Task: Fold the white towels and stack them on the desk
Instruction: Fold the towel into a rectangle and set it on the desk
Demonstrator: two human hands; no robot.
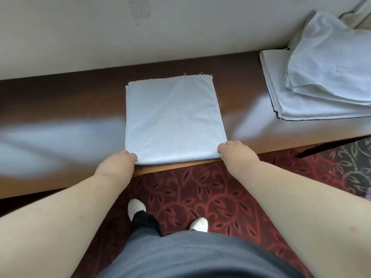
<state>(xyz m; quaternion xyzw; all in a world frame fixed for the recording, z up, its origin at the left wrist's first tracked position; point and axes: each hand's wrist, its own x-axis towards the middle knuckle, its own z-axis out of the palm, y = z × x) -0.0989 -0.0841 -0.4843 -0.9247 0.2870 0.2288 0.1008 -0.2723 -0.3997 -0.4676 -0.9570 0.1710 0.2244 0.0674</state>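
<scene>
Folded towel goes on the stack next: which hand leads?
Likely right. The right hand pinches the folded towel corner nearest the towel stack; the left hand holds the far corner.

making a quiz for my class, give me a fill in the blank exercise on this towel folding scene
1. Both hands grip the near corners of the white ____, the left hand on one side, the right hand on the other.
2. The pile of towels lies at the desk's ____ end.
3. The desk stands against a ____.

Missing words: towel; right; wall
</scene>
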